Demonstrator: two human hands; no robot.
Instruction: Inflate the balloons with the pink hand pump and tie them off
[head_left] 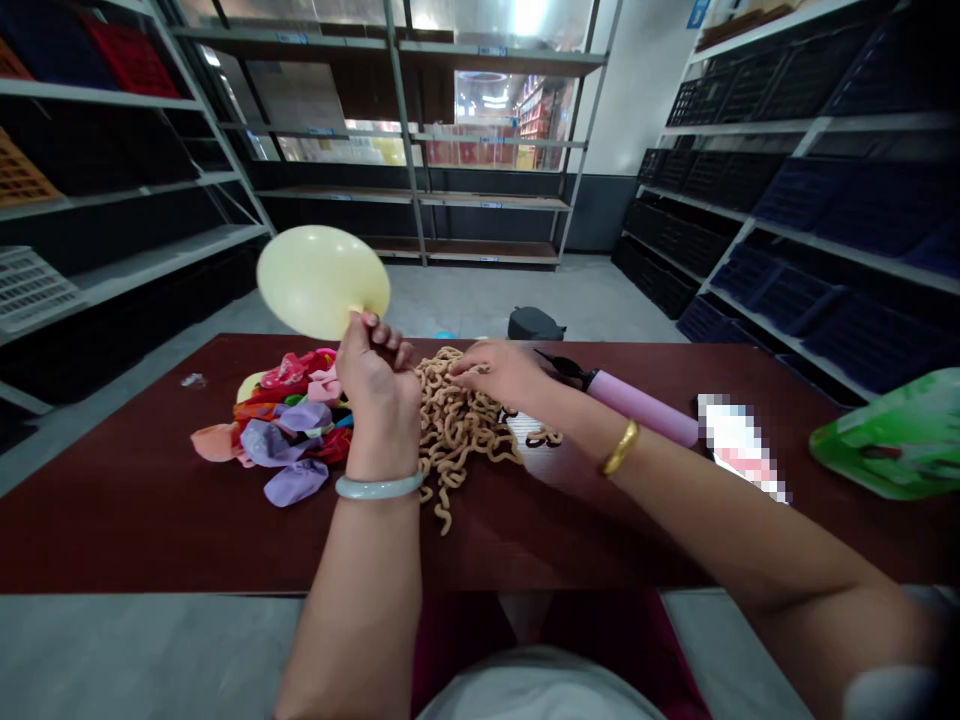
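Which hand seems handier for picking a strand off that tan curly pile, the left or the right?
Probably the right hand: its fingers are already at the tan curly pile, whereas the left hand is occupied, pinching the inflated pale yellow balloon at its neck.

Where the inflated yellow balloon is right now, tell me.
In the head view, left of centre: the left hand holds the inflated yellow balloon by one end, seen just above the deflated balloons.
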